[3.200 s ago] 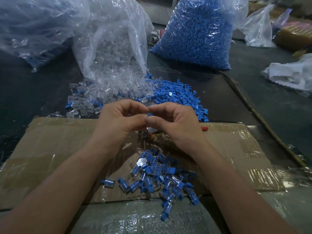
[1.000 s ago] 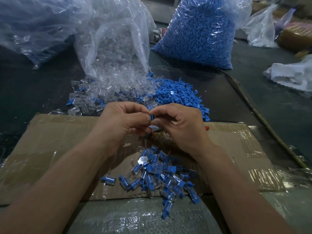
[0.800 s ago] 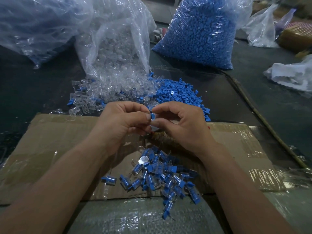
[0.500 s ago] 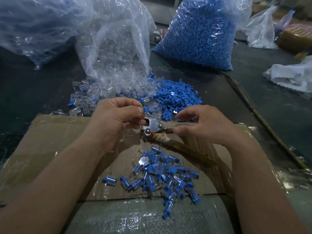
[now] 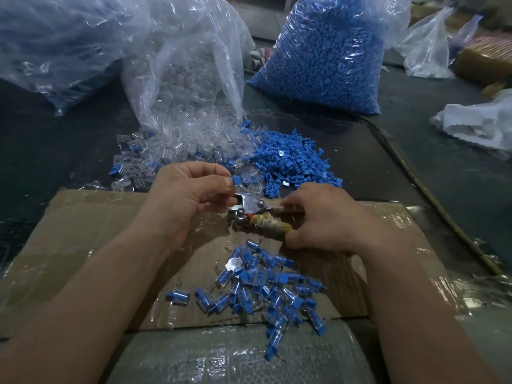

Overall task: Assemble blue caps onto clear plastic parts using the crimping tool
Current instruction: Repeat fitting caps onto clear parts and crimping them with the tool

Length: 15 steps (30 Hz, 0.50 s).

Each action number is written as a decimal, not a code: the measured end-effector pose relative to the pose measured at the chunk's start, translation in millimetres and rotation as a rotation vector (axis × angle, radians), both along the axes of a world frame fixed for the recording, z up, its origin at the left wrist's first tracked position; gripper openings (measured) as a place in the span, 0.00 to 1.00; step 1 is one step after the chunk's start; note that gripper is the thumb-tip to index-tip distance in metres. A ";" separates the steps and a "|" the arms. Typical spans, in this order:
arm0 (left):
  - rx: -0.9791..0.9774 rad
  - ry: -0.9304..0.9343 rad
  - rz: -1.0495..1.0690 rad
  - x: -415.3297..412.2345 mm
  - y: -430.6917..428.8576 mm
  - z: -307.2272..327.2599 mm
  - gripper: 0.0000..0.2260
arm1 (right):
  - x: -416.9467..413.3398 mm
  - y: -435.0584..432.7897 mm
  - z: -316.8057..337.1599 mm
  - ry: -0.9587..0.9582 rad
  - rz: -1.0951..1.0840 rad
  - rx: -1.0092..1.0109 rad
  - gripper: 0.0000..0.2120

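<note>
Bright blue caps (image 5: 293, 162) beside colourless, see-through parts (image 5: 188, 145) on a dark grey-green table (image 5: 41, 151). A clear bag (image 5: 327, 56) shows solid blue through its film. The tool (image 5: 249, 203) is shiny silver at the head, its handle bound in dirty yellow-white wrap with a red fleck. Finished pieces (image 5: 263, 284), blue inside clear, on tan cardboard (image 5: 83, 231).

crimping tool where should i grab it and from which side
Grip the crimping tool by its wrapped handle, coming from the right. Its metal head points left toward the left hand, which pinches a blue cap at the jaws; the handles run out rightward, where the right hand holds them.
</note>
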State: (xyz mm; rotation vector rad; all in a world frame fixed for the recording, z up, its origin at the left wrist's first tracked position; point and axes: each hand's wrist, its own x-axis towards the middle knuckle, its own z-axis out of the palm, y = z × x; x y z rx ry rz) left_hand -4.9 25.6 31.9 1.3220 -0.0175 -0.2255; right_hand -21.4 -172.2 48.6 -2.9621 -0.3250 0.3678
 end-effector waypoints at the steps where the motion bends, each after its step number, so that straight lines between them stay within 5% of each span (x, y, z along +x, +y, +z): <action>1: 0.002 -0.004 0.002 0.4 0.1 -0.5 0.05 | 0.5 1.2 0.2 -0.003 0.007 0.001 0.19; 7: -0.009 -0.011 0.016 2.1 0.6 -1.9 0.07 | 2.7 4.1 -2.0 -0.106 0.076 -0.052 0.04; 15: -0.028 -0.088 0.039 3.4 3.6 -1.3 0.06 | 3.2 -8.1 -6.2 -0.146 0.028 0.063 0.07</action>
